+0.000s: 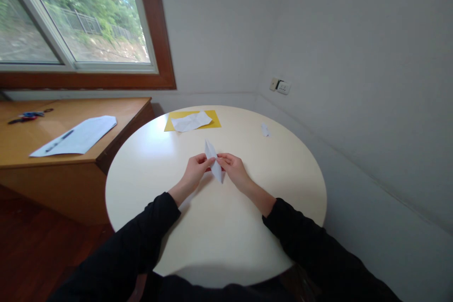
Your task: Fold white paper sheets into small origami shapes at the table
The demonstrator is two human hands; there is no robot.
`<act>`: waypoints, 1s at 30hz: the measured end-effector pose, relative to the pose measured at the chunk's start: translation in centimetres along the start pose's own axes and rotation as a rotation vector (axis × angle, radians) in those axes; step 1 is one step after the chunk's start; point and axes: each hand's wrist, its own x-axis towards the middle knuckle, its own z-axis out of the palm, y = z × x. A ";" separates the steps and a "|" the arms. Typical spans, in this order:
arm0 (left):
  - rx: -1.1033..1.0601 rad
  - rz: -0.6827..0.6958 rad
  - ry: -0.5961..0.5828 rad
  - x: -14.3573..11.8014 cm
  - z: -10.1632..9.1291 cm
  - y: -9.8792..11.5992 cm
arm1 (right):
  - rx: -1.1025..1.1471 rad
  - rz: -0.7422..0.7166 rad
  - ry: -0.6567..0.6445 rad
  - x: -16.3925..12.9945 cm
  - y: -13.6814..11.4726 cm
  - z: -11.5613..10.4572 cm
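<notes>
A small folded piece of white paper with pointed ends is held between my two hands above the round table. My left hand pinches its left side, the thumb lying on the near face. From the other side my right hand grips the paper's right edge between thumb and fingers. The two thumbs nearly meet at its middle. Some fingertips are hidden behind the paper.
Farther back on the round cream table lies a creased white sheet over a yellow sheet. A paper scrap lies right of them. On the wooden desk are papers, a pen and scissors.
</notes>
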 end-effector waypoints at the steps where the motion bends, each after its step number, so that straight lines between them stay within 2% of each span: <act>1: -0.002 -0.002 0.000 0.0 0.0 0.0 | -0.013 -0.014 0.000 0.0 0.0 0.0; 6: 0.025 0.016 0.014 0.0 0.0 0.2 | -0.094 -0.090 -0.003 -0.1 -0.1 -0.1; 16: 0.091 0.055 0.008 -0.1 -0.1 0.1 | -0.095 -0.070 0.014 0.0 -0.1 -0.2; 22: 0.123 0.161 0.131 0.0 -0.1 0.1 | -0.067 -0.025 0.025 0.0 -0.3 -0.1; 26: 0.125 0.222 0.071 0.2 -0.1 0.1 | -0.024 -0.013 0.034 0.1 -0.3 -0.1; 30: 0.159 0.225 0.019 0.3 -0.1 0.2 | -0.003 -0.036 0.040 0.1 -0.3 -0.3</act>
